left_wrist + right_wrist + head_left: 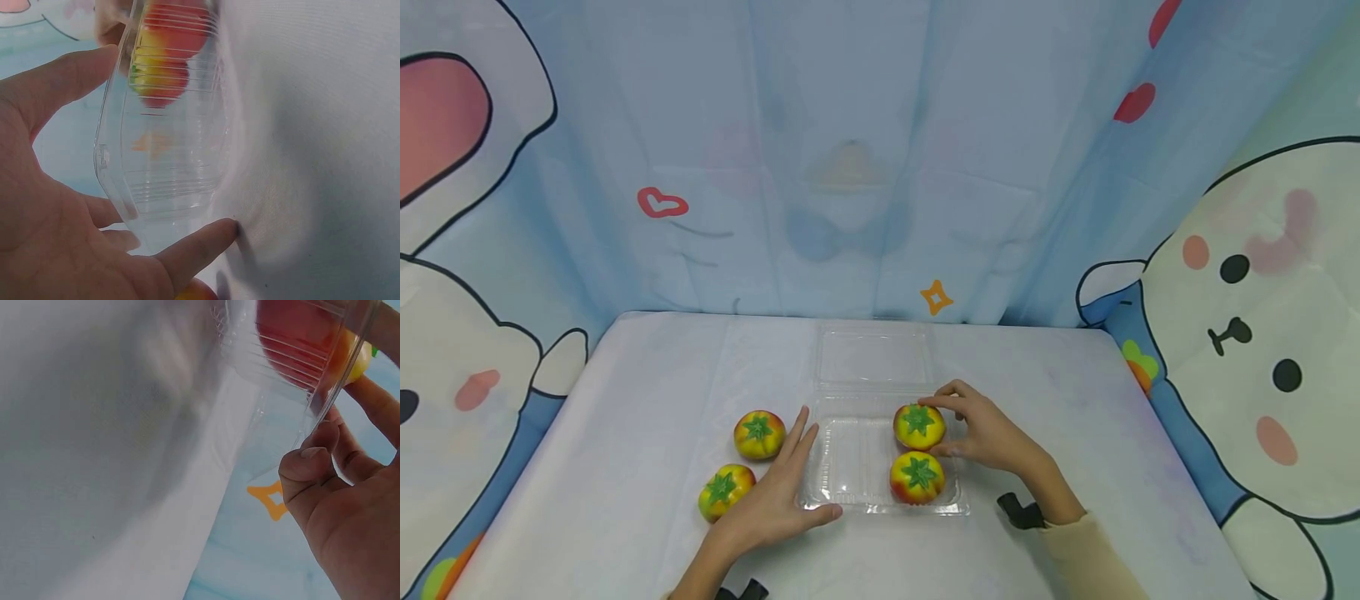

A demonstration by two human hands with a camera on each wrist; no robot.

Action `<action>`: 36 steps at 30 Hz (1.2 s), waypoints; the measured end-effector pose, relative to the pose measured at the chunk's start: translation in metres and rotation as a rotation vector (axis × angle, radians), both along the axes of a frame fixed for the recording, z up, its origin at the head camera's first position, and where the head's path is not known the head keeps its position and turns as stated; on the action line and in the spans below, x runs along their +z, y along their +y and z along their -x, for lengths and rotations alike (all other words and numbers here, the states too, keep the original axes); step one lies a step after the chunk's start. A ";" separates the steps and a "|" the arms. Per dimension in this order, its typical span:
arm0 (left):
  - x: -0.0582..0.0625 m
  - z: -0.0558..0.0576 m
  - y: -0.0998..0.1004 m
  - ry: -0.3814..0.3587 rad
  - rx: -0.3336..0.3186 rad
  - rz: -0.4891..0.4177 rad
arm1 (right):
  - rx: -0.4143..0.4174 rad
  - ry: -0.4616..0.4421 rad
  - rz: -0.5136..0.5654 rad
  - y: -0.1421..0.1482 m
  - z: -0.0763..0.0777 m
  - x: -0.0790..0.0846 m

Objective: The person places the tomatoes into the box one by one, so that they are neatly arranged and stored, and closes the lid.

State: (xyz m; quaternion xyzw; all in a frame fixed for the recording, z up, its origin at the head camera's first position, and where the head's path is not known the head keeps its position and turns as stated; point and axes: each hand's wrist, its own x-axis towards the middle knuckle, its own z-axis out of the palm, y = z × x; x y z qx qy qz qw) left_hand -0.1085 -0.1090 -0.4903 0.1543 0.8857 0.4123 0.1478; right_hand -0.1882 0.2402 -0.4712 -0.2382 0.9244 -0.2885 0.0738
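A clear plastic clamshell box (pixel 853 462) lies with its lid laid back on the white table. In its right half sit two yellow-red toy persimmons with green leafy tops, a far one (pixel 919 427) and a near one (pixel 917 477). My right hand (pixel 988 429) holds the far persimmon between its fingers and thumb, at the box's right edge. Spread along the box's left side is my left hand (pixel 775 504), its fingers extended and its thumb by the near edge. Left of that hand lie two more persimmons, one farther back (pixel 759 435) and one nearer (pixel 727 492).
The box's lid (pixel 874 358) lies flat toward the back of the white-covered table (pixel 1045 367). A blue cartoon curtain (pixel 820 208) hangs behind the table, with printed animals at both sides. Each wrist carries a black strap mount, such as the right one (pixel 1021 511).
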 end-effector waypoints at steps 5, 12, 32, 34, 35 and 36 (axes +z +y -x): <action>-0.002 0.001 0.000 0.002 0.000 -0.004 | 0.010 0.024 -0.052 -0.003 0.002 0.001; 0.000 0.001 0.001 0.000 0.010 0.009 | 0.004 0.020 -0.123 -0.008 0.002 0.007; 0.000 0.001 0.002 -0.014 0.010 0.010 | -0.013 0.018 -0.004 0.004 -0.003 0.002; 0.000 0.001 0.001 -0.012 0.007 0.009 | -0.025 0.025 0.022 0.007 -0.005 0.002; 0.001 0.001 0.001 -0.011 0.006 0.009 | -0.034 0.027 0.037 0.008 -0.007 0.002; 0.001 0.000 0.001 -0.012 0.006 0.011 | -0.042 0.030 0.051 0.009 -0.008 0.001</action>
